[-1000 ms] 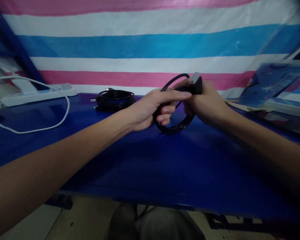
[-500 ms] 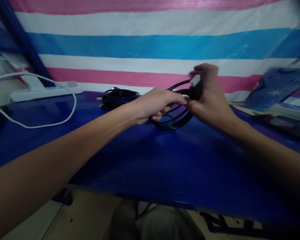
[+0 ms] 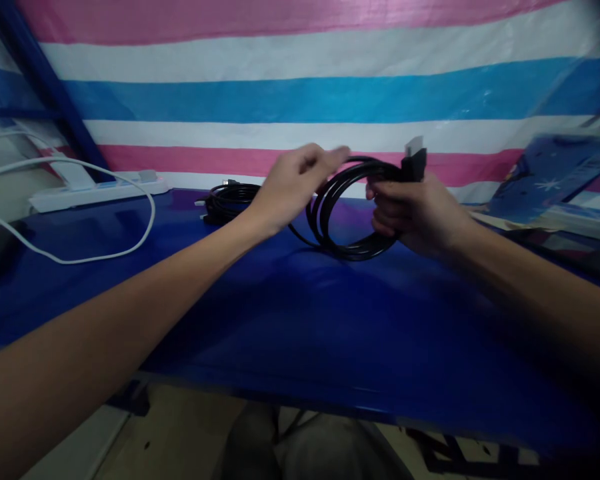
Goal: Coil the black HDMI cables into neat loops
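A black cable is wound into several round loops, held up above the blue table. My right hand is closed around the right side of the loops. Out of the top of that grip sticks the cable's black plug with a pale, flat metal end. On the upper left side of the loops is my left hand, its thumb and forefinger pinched on the cable; the fingertips are slightly blurred. One strand runs off the coil to the lower left, passing behind my left wrist.
A second coiled black cable with light connectors lies behind my left forearm. At the left stand a white power strip and a looping white cord. A blue printed package leans at the right, before a striped sheet.
My right hand has turned and now wraps the loops, with the plug pointing upward. The left hand has moved left and up, away from the right hand, and the coil shows more openly.
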The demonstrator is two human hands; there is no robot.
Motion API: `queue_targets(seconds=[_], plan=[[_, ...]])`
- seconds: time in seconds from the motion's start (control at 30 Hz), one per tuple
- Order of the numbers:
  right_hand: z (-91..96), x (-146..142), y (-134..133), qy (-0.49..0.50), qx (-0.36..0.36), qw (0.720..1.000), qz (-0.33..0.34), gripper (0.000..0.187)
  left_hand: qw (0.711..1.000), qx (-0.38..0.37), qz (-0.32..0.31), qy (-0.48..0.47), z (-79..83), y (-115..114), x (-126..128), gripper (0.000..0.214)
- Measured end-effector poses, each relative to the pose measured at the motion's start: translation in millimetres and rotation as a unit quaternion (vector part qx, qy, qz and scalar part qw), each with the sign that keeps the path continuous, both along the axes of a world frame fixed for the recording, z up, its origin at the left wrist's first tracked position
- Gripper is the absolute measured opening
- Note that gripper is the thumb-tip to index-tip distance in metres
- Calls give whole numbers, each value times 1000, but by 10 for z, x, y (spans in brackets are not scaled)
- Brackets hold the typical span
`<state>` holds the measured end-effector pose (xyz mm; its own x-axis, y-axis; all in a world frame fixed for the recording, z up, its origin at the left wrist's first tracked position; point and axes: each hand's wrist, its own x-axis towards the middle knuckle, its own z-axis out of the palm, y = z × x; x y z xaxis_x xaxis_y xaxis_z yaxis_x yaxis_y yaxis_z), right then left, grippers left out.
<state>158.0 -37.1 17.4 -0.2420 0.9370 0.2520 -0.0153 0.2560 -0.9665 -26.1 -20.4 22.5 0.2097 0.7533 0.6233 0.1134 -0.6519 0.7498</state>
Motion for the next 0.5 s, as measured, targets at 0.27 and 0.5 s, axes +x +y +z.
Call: queue_targets(seconds=[0.27, 0.5], plan=[[260, 119, -31, 118, 4, 992, -41, 27, 954, -295, 41, -4, -161, 325, -304, 15], [-26, 71, 163, 56, -17, 997, -44, 25, 919, -195, -333, 78, -274, -62, 174, 41]])
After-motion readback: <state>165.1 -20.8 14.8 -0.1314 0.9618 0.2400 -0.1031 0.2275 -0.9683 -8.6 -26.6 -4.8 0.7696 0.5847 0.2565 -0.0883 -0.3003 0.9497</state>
